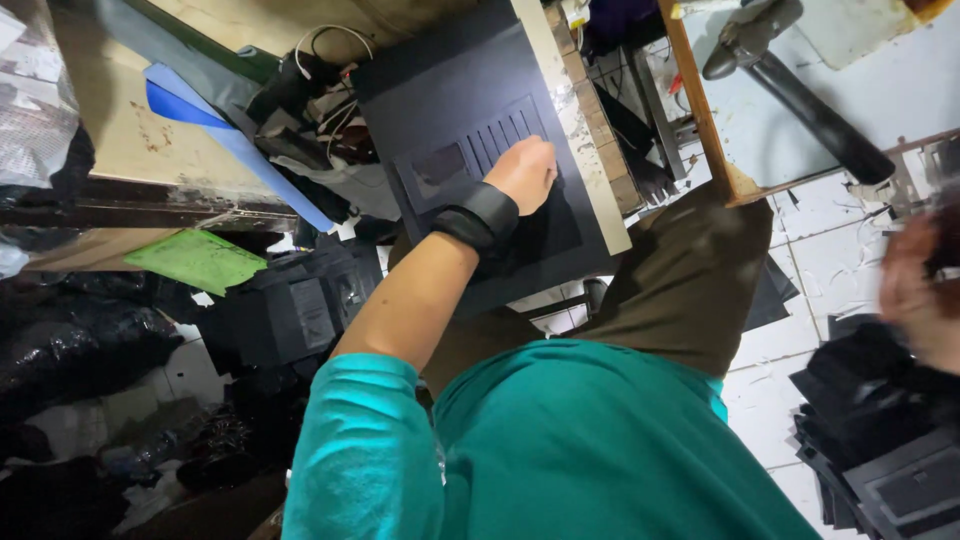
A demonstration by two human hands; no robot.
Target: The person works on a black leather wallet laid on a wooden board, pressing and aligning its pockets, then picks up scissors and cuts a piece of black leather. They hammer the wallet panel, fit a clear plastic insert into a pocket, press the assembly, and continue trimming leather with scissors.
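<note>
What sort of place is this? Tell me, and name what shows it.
Probably a small, cluttered workshop for die-cut card. The left hand presses a black sheet with cut slots on a worn bench; more cut sheets are stacked on the tiled floor.

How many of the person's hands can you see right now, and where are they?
2. The left hand rests on the black sheet on the bench. The right hand, blurred, is at the right edge above a black stack on the floor.

Black slotted panel flat on workbench (rectangular cutout beside slots).
</note>
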